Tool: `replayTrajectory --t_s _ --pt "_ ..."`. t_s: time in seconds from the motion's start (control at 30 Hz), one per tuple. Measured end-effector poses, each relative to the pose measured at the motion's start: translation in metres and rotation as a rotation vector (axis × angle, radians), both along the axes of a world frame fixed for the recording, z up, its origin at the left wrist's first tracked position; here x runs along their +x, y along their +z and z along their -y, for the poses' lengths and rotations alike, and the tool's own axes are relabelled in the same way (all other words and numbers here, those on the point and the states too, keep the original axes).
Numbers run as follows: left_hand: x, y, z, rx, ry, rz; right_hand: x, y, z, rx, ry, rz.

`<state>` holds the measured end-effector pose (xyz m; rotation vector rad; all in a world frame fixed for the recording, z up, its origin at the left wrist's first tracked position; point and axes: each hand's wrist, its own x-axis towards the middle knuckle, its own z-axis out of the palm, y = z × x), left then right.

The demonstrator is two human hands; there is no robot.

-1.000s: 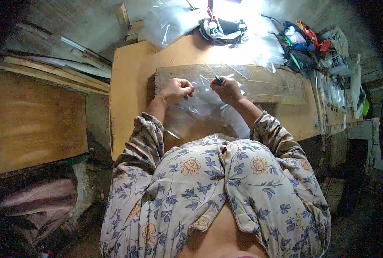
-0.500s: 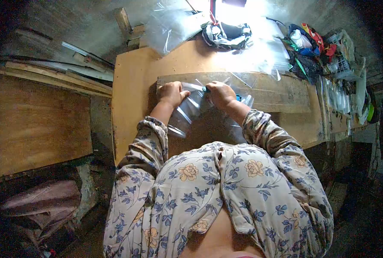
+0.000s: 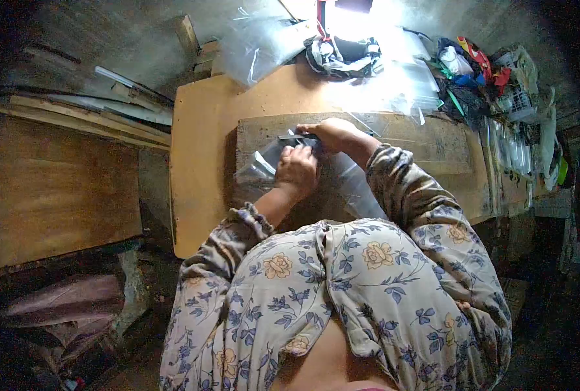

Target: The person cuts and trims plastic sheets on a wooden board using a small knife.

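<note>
Clear plastic film [image 3: 254, 171] lies crumpled over the front of a worn wooden board [image 3: 413, 143]. My left hand [image 3: 297, 171] rests on the film with its fingers bent and pressed together; what lies under them is hidden. Just above and to the right, my right hand [image 3: 332, 135] curls round a dark object [image 3: 293, 139] whose narrow end points left past my left fingertips. Its exact kind is too small to tell. More film [image 3: 355, 186] spreads toward my body on the right.
The board lies on an orange-brown table [image 3: 202, 156]. At the back are a black-and-white bundle [image 3: 343, 57], plastic sheets [image 3: 257, 55] and a bright lamp. Coloured bags [image 3: 475, 62] and a basket [image 3: 516, 98] stand at the right. Wooden planks [image 3: 88, 117] lie left.
My left hand has moved right and closer to my body, up against my right hand. A dark object now shows at my right hand, and the film between my hands has shifted.
</note>
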<state>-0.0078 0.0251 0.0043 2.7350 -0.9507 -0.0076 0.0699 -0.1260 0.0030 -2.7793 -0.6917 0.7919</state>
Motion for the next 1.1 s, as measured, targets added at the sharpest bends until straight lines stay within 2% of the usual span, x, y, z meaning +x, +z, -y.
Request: replayTrajectory --t_s 0.07,0.1,0.13,0.2,0.23,0.27,0.33,0.37,0.4,0.53,0.67,0.73,1.0,1.1 --pt "-0.001 -0.009 0.007 0.042 0.170 -0.086 0.002 0.007 -0.005 0.003 0.038 0.055" --pt "0.000 -0.014 0.007 0.046 0.292 -0.363 0.003 0.012 -0.003 -0.010 0.038 0.002" --pt "0.004 -0.010 0.005 0.045 0.287 -0.372 0.005 0.005 -0.005 -0.049 0.037 -0.031" --pt "0.015 -0.001 -0.002 0.342 0.044 -0.362 0.010 0.001 0.000 -0.072 0.068 -0.036" --pt "0.014 -0.003 -0.005 0.441 0.043 -0.285 0.004 0.003 0.002 -0.072 0.061 -0.037" --pt "0.013 -0.005 -0.008 0.442 0.037 -0.281 -0.003 0.006 0.005 0.011 -0.031 0.005" --pt "0.010 -0.006 -0.012 0.153 0.075 -0.278 -0.022 0.017 0.017 0.142 -0.138 0.039" --pt "0.010 -0.011 -0.013 0.103 0.065 -0.171 -0.039 0.013 0.027 0.194 -0.201 0.102" --pt "0.010 -0.016 -0.014 0.098 0.062 -0.168 -0.058 0.008 0.037 0.245 -0.262 0.162" --pt "0.008 -0.012 -0.013 0.047 0.068 -0.174 -0.132 0.049 0.055 0.339 -0.464 0.163" --pt "0.007 -0.014 -0.014 0.024 0.074 -0.156 -0.161 0.058 0.060 0.292 -0.458 0.141" --pt "0.007 -0.012 -0.013 0.032 0.081 -0.159 -0.164 0.053 0.058 0.333 -0.454 0.220" --pt "0.009 -0.020 -0.012 0.104 0.094 -0.147 -0.135 0.026 0.030 0.383 -0.415 0.268" --pt "0.009 -0.017 -0.013 0.114 0.096 -0.167 -0.123 0.028 0.009 0.247 -0.449 0.253"
